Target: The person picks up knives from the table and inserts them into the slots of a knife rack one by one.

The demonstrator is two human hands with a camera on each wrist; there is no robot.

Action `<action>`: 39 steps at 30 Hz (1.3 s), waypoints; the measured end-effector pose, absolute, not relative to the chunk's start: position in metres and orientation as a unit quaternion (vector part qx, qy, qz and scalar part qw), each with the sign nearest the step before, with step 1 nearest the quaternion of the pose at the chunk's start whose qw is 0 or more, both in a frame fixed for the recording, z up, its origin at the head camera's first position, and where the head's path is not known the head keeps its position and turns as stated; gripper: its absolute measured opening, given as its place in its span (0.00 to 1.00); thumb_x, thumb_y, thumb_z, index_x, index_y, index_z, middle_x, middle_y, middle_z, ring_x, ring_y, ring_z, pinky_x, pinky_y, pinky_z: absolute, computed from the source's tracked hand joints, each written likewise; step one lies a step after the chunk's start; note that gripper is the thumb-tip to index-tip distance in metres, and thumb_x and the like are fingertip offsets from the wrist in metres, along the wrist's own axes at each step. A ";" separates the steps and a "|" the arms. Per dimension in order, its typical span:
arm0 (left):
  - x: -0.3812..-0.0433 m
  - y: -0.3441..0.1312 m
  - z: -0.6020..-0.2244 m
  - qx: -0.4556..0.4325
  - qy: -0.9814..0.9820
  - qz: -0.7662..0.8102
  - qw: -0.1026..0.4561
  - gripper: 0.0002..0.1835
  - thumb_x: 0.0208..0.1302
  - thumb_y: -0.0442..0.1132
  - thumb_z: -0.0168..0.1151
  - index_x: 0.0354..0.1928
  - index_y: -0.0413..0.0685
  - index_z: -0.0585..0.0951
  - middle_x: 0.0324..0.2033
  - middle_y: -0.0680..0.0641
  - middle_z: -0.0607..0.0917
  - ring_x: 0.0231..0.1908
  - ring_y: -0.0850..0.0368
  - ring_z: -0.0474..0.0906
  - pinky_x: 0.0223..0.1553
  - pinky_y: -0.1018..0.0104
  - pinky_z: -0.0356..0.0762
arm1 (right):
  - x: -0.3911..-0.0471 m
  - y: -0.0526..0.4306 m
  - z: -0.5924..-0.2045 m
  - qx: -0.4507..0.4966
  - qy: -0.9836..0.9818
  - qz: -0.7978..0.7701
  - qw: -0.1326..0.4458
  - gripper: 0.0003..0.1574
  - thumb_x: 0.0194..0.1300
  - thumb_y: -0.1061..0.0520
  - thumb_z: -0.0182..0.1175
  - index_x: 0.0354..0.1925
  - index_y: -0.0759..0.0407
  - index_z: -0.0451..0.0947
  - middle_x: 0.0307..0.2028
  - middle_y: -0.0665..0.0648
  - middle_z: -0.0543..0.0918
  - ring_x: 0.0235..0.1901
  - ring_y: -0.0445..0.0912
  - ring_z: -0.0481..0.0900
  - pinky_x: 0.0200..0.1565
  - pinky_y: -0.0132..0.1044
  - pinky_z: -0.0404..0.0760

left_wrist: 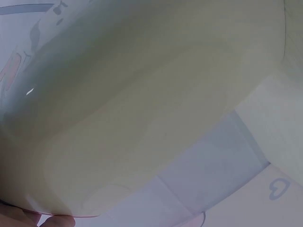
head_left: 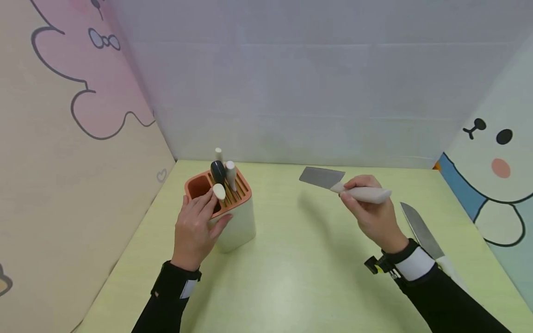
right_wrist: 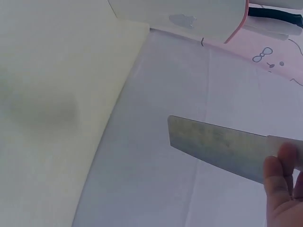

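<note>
At the left of the table stands a knife block [head_left: 239,226], pale with an orange slotted top. Several handles stick up from it, among them a black handle [head_left: 218,172], a grey-white handle [head_left: 231,173] and a cream handle [head_left: 219,191]. My left hand [head_left: 195,231] holds the block at its near rim, fingers over the top beside the cream handle and thumb on the near side. Between thumb and fingers, my right hand [head_left: 372,212] grips a cleaver [head_left: 321,176] by its white handle, in the air to the block's right. The cleaver's blade [right_wrist: 213,144] points left, broad and grey.
A larger knife [head_left: 422,229] with a white handle lies on the table [head_left: 283,277] at the right, partly under my right forearm. Walls with cartoon drawings stand at the left and right, and a plain pale wall [head_left: 291,92] closes off the back.
</note>
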State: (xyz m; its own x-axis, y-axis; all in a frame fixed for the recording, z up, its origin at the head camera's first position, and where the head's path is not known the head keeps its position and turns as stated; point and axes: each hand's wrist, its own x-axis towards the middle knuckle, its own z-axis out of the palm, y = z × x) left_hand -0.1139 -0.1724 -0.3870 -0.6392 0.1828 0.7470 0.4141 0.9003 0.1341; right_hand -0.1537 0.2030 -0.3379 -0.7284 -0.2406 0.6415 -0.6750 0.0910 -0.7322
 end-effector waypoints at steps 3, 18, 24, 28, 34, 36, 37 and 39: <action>-0.114 -0.172 -0.387 -0.168 -0.894 -0.146 0.389 0.36 0.47 0.50 0.73 0.58 0.41 0.75 0.53 0.39 0.79 0.51 0.42 0.74 0.58 0.33 0.59 | -0.159 0.205 -0.337 0.334 -0.682 0.632 0.157 0.15 0.56 0.79 0.53 0.44 0.76 0.67 0.37 0.65 0.75 0.32 0.46 0.80 0.34 0.27 0.78; -0.113 -0.173 -0.387 -0.164 -0.896 -0.143 0.387 0.35 0.51 0.52 0.70 0.59 0.41 0.74 0.54 0.39 0.78 0.51 0.42 0.74 0.58 0.34 0.59 | -0.163 0.204 -0.317 0.245 -0.706 0.665 0.018 0.12 0.67 0.61 0.55 0.44 0.70 0.69 0.49 0.67 0.72 0.45 0.55 0.78 0.46 0.37 0.80; -0.113 -0.173 -0.387 -0.166 -0.895 -0.144 0.389 0.35 0.51 0.52 0.70 0.59 0.41 0.74 0.54 0.39 0.78 0.51 0.42 0.74 0.58 0.33 0.59 | -0.163 0.205 -0.316 0.247 -0.758 0.590 0.128 0.05 0.62 0.63 0.61 0.35 0.64 0.74 0.45 0.61 0.79 0.44 0.50 0.76 0.42 0.29 0.78; -0.113 -0.172 -0.387 -0.165 -0.896 -0.142 0.388 0.36 0.51 0.52 0.70 0.59 0.42 0.74 0.54 0.39 0.78 0.51 0.42 0.74 0.58 0.33 0.59 | -0.165 0.203 -0.311 0.266 -0.756 0.567 0.189 0.06 0.59 0.68 0.60 0.38 0.64 0.76 0.45 0.62 0.82 0.40 0.48 0.79 0.36 0.27 0.77; -0.112 -0.172 -0.387 -0.165 -0.896 -0.141 0.387 0.36 0.51 0.52 0.70 0.59 0.42 0.74 0.54 0.39 0.78 0.51 0.42 0.74 0.58 0.34 0.59 | -0.173 0.190 -0.283 0.305 -0.745 0.539 0.247 0.09 0.56 0.70 0.60 0.38 0.66 0.78 0.42 0.66 0.83 0.42 0.46 0.80 0.32 0.27 0.76; -0.112 -0.173 -0.387 -0.164 -0.896 -0.143 0.386 0.36 0.49 0.52 0.71 0.59 0.41 0.74 0.54 0.39 0.78 0.51 0.42 0.74 0.58 0.34 0.59 | -0.174 0.184 -0.268 0.319 -0.739 0.541 0.245 0.10 0.56 0.70 0.61 0.39 0.66 0.79 0.42 0.65 0.83 0.43 0.47 0.80 0.34 0.28 0.77; -0.112 -0.173 -0.387 -0.164 -0.897 -0.145 0.384 0.36 0.49 0.51 0.72 0.59 0.42 0.74 0.54 0.39 0.78 0.52 0.43 0.74 0.59 0.34 0.59 | -0.174 0.180 -0.260 0.326 -0.735 0.543 0.243 0.10 0.56 0.69 0.62 0.39 0.65 0.79 0.42 0.64 0.83 0.44 0.47 0.80 0.36 0.28 0.78; -0.112 -0.174 -0.388 -0.164 -0.898 -0.149 0.380 0.36 0.49 0.51 0.72 0.59 0.41 0.74 0.54 0.39 0.78 0.52 0.43 0.74 0.59 0.34 0.58 | -0.171 0.170 -0.243 0.341 -0.731 0.541 0.237 0.10 0.56 0.69 0.62 0.39 0.66 0.78 0.41 0.64 0.83 0.44 0.48 0.80 0.37 0.29 0.78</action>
